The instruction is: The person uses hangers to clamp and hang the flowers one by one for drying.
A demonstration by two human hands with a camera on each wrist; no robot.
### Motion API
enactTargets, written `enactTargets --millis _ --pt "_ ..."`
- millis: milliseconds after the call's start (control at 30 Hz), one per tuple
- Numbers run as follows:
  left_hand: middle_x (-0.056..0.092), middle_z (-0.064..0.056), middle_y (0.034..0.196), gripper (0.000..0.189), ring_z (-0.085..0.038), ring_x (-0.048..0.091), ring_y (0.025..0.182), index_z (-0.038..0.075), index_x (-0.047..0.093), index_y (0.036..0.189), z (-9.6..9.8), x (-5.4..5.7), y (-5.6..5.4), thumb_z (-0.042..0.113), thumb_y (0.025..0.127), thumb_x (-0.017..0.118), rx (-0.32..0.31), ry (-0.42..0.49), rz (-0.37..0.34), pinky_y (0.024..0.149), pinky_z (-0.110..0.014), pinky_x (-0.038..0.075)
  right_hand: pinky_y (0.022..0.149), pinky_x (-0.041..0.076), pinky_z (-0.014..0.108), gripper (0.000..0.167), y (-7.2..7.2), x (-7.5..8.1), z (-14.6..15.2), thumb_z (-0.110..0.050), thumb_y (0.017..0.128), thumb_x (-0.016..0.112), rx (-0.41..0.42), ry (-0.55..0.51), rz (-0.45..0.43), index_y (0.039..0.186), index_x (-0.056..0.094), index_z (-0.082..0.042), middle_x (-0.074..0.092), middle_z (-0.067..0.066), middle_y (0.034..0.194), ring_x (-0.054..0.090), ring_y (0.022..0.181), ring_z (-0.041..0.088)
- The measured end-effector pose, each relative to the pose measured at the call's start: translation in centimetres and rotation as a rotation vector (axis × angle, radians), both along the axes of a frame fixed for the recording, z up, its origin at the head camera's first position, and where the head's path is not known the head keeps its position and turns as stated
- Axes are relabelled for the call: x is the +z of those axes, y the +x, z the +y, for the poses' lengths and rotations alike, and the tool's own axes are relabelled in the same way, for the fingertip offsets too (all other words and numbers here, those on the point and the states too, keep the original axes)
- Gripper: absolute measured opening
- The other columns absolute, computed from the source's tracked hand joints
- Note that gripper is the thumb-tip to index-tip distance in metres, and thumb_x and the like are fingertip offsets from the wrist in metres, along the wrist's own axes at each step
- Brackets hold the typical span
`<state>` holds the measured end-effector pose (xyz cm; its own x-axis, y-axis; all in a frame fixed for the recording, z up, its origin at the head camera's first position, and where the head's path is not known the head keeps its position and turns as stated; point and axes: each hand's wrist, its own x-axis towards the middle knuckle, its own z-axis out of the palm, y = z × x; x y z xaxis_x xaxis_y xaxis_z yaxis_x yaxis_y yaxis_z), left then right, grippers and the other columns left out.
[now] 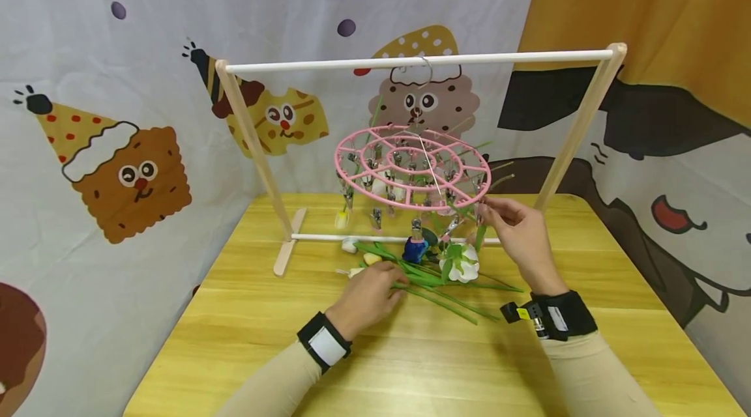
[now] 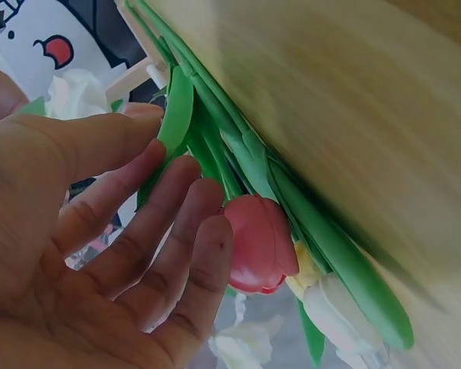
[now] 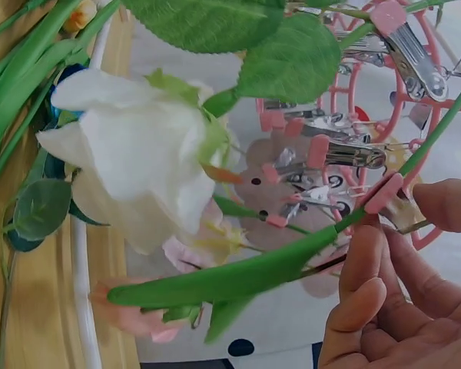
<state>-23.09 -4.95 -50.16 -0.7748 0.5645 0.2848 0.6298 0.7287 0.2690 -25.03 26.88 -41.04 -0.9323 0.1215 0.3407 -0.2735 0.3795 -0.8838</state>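
Note:
Thumb and fingers of my right hand [image 1: 524, 238] pinch a metal clip with pink tips [image 3: 384, 194] at the right edge of the round pink hanger [image 1: 411, 207]. A leafy green stem [image 3: 238, 277] passes through this clip, hanging head-down, with a pale pink bloom [image 3: 142, 315] at its low end. Beside it hangs a white rose [image 3: 138, 154]. My left hand [image 1: 369, 296] is over the loose tulips on the table, fingers loosely bent, thumb and index fingertips at a green leaf [image 2: 178, 115]. A red tulip [image 2: 261, 242] lies just behind those fingers.
The hanger hooks onto the white bar [image 1: 328, 65] of a wooden stand [image 1: 252, 130]. Several clips hold flowers, including a blue rose [image 1: 414, 249]. Yellow [image 1: 371, 258] and white tulips [image 1: 349, 245] lie on the wooden table [image 1: 246, 332] near the lower bar. A printed cloth hangs behind.

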Motion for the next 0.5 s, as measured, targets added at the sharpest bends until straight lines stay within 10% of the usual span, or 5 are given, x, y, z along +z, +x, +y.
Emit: enactTargets --millis 500 --pt "0.088 -0.001 0.121 0.012 -0.025 0.081 0.114 0.02 0.091 0.117 0.9 -0.7 -0.6 0.02 0.106 0.09 -0.04 -0.071 0.09 0.089 -0.036 0.074 0.078 0.056 0.014 0.03 2.3 -1.5 1.0 -0.026 0.116 0.077 -0.08 0.276 0.042 0.135 0.085 -0.005 0.086 0.02 0.12 0.072 0.093 0.006"
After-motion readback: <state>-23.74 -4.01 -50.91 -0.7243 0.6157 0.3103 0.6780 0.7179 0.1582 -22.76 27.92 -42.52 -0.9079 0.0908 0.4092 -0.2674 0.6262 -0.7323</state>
